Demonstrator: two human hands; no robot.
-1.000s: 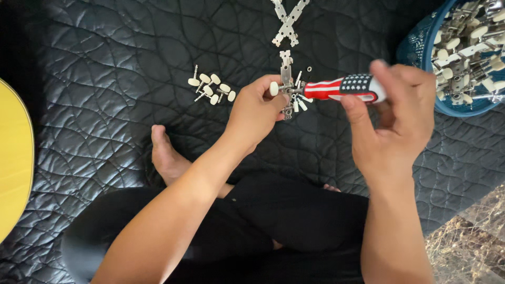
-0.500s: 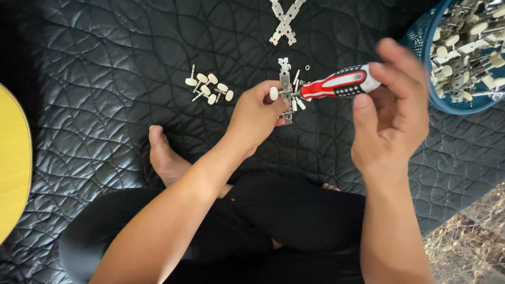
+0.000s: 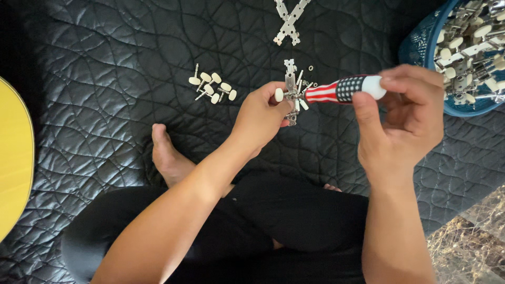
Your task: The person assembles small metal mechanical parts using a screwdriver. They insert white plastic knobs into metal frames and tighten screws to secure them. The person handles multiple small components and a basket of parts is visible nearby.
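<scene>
My left hand (image 3: 260,117) grips a narrow metal plate (image 3: 290,87) fitted with a white-knobbed peg, held upright over the black quilted mat. My right hand (image 3: 402,118) pinches the white end cap of a screwdriver (image 3: 342,89) with a red, white and dark patterned handle. The screwdriver lies level, its tip against the metal plate. A few loose white pegs and small screws lie right under the plate.
A cluster of several white-knobbed pegs (image 3: 213,87) lies left of the plate. Two crossed metal plates (image 3: 289,21) rest farther away. A blue basket (image 3: 415,44) full of similar parts stands at right. A yellow object (image 3: 13,158) is at left. My bare foot (image 3: 165,155) rests on the mat (image 3: 105,63).
My right hand has shifted on the screwdriver handle, from wrapping it to pinching its end cap with the fingertips. The left hand and plate stay in place.
</scene>
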